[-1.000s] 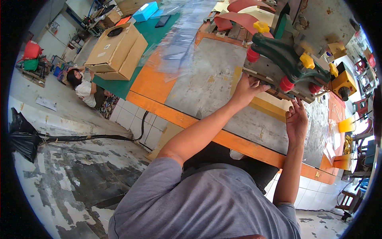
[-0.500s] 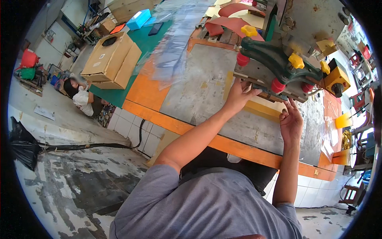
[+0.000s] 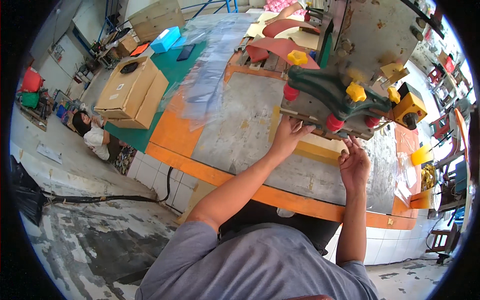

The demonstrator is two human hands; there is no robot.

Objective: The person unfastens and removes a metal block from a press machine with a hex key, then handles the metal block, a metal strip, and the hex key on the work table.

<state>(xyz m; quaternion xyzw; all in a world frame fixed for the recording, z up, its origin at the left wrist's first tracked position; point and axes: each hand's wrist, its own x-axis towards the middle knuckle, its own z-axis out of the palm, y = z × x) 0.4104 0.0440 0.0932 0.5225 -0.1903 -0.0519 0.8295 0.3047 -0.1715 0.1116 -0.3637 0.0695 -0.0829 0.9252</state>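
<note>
My left hand (image 3: 287,138) is at the front edge of the pressing plate (image 3: 320,112) of a machine. Its fingers are curled up under the plate and its thumb lies along a small dark piece; what they grip is partly hidden. My right hand (image 3: 355,165) is raised palm inward at the same edge, farther right, with bent fingers and fingertips close together against the plate's underside. A dark green cast arm (image 3: 320,86) with yellow star knobs (image 3: 356,92) and red round spacers (image 3: 334,123) holds the plate. Below lies a tan-bordered pale sheet (image 3: 315,153).
The orange-edged table (image 3: 215,167) has a worn grey metal top. Clear plastic sheets (image 3: 202,80) and a cardboard box (image 3: 132,92) lie to the left. A yellow control box (image 3: 410,110) and orange drink cups (image 3: 424,199) are at right. One person (image 3: 95,135) sits far left; another's hand (image 3: 280,16) reaches in behind.
The view has shifted, so the machine and table appear farther left and slightly lower. Both hands stay at the plate's front edge. Another person's hand now shows at the far end.
</note>
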